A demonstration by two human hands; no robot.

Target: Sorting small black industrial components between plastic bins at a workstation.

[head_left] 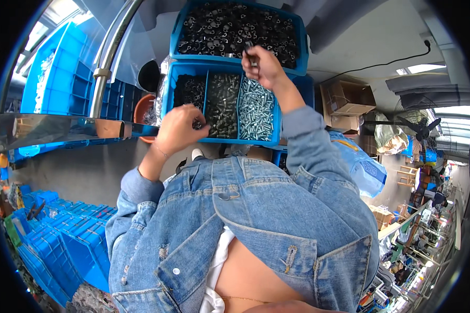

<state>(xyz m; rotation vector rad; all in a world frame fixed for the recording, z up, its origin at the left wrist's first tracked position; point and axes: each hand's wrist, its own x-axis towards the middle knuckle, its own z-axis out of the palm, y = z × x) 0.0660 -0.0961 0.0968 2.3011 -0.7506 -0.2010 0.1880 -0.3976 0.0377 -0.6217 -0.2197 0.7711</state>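
Note:
Several kinds of small hardware fill a blue divided bin (pixel 193 140) in front of me. Its left compartment holds small black parts (pixel 189 89), the middle one dark metal cylindrical pieces (pixel 223 104), and the right one shiny silver screws or bolts (pixel 256 112). Behind it, a larger blue bin (pixel 235 58) is heaped with black looped clips (pixel 230 26). My right hand (pixel 266 67) is closed on a small black clip, above the larger bin's front edge. Over the front of the left compartment, my left hand (pixel 180 128) curls round something small and dark, mostly hidden by the fingers.
A metal pole (pixel 103 73) and a horizontal metal rail (pixel 52 128) stand at my left. An orange-brown bowl (pixel 143 110) sits beside the bins. Blue crates (pixel 73 235) are stacked lower left. Cardboard boxes (pixel 347 99) and a light blue bag (pixel 368 175) lie to the right.

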